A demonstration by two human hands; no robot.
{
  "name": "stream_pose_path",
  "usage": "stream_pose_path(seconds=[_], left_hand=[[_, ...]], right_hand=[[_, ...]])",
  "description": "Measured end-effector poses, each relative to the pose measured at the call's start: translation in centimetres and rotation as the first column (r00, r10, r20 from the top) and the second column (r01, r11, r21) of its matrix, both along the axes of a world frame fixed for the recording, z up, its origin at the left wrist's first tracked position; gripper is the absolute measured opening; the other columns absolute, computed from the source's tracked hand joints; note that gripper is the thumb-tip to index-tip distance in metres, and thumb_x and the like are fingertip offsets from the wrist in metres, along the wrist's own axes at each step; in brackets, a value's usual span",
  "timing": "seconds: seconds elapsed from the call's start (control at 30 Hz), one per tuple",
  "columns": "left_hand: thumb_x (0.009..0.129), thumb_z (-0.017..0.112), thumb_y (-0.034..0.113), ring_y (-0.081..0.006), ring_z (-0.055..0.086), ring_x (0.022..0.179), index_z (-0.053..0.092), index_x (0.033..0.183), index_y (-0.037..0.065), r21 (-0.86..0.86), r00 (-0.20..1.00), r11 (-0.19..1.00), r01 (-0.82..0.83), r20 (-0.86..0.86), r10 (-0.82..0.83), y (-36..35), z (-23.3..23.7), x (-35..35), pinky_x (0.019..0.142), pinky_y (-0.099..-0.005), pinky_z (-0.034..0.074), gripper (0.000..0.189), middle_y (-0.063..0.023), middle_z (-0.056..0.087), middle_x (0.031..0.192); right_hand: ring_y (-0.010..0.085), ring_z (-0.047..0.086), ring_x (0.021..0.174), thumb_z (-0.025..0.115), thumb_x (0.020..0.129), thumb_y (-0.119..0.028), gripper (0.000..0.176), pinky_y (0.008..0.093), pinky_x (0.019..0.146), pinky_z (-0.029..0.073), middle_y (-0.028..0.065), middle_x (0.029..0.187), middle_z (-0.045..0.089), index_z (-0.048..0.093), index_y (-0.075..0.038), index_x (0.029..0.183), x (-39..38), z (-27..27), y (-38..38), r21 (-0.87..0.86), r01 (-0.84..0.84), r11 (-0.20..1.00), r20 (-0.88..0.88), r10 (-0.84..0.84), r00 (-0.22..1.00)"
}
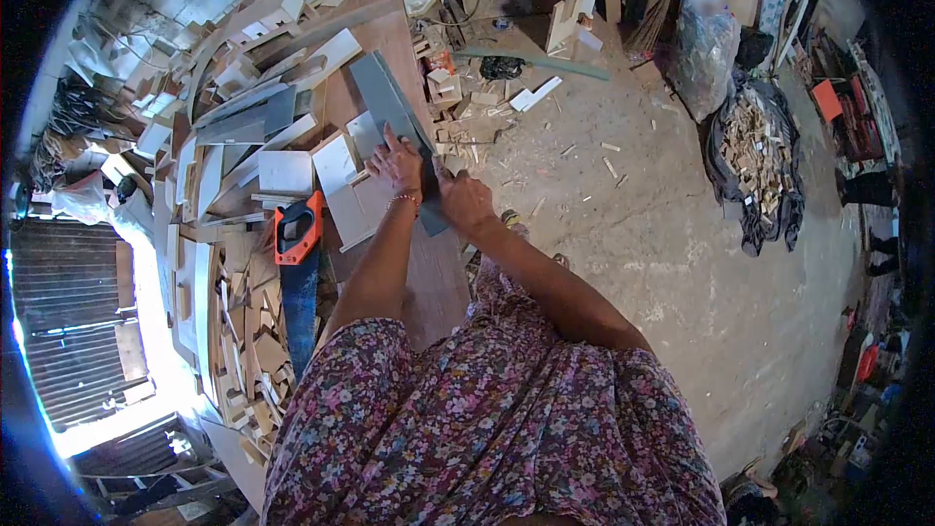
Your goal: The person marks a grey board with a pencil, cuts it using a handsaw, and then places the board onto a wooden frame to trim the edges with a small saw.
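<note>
A long grey board (376, 88) lies slantwise across the brown workbench top (429, 278). My left hand (394, 164) rests on the board, its fingers spread over the surface, a bead bracelet at the wrist. Right beside the board's right edge is my right hand (466, 200), its fingers curled closed; whatever they hold is hidden. Under and left of my left hand lie pale flat panels (336, 164). Nearer to me, a handsaw (299, 234) with an orange and black handle and a dark blade lies left of my left forearm.
Wood offcuts (258, 331) heap up along the bench's left side, with more pieces (282, 10) at its far end. On the concrete floor (623, 234) lie scattered scraps, a dark sack of wood pieces (755, 146) and a filled clear plastic bag (703, 54). Boards lean at the back.
</note>
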State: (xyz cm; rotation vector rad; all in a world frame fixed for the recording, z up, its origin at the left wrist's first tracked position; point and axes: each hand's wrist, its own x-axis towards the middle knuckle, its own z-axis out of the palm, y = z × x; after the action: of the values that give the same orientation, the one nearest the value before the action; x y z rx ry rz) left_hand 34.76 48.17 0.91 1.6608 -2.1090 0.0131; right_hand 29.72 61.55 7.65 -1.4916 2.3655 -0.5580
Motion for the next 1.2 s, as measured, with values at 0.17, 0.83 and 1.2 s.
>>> stream_pose_path(seconds=[0.17, 0.83, 1.2], left_hand=[[0.079, 0.039, 0.033, -0.0323, 0.05, 0.082, 0.036, 0.117, 0.021, 0.09, 0.999, 0.996, 0.018, 0.042, -0.022, -0.1, 0.2, 0.3, 0.083, -0.0481, 0.027, 0.041, -0.0154, 0.053, 0.085], [0.074, 0.046, 0.045, -0.0327, 0.041, 0.087, 0.029, 0.119, 0.016, 0.001, 0.997, 0.998, 0.067, 0.024, -0.067, -0.2, -1.5, 0.6, 0.078, -0.0448, 0.026, 0.056, -0.0196, 0.044, 0.09], [0.063, 0.051, 0.058, -0.0311, 0.041, 0.085, 0.028, 0.119, 0.017, 0.091, 0.996, 0.992, 0.089, 0.015, -0.091, -0.3, -0.2, 0.8, 0.076, -0.0447, 0.027, 0.073, -0.0172, 0.042, 0.087]], right_hand=[[0.0256, 0.059, 0.067, 0.046, 0.074, -0.013, 0.022, 0.0344, 0.057, 0.048, 0.0152, 0.077, 0.058, 0.056, -0.004, 0.09, 0.4, 2.2, 0.3, 0.145, -0.099, 0.984, 0.052, 0.093, 0.994], [0.0243, 0.06, 0.065, 0.044, 0.076, -0.015, 0.026, 0.0332, 0.054, 0.048, 0.0109, 0.072, 0.06, 0.056, 0.001, 0.091, 1.4, 3.3, -3.1, 0.155, -0.054, 0.986, -0.013, 0.057, 0.998], [0.0244, 0.06, 0.067, 0.046, 0.074, -0.013, 0.04, 0.0329, 0.054, 0.049, 0.0141, 0.073, 0.06, 0.041, 0.008, 0.108, 0.1, 1.5, -4.7, 0.164, -0.193, 0.967, 0.022, 0.192, 0.981]])
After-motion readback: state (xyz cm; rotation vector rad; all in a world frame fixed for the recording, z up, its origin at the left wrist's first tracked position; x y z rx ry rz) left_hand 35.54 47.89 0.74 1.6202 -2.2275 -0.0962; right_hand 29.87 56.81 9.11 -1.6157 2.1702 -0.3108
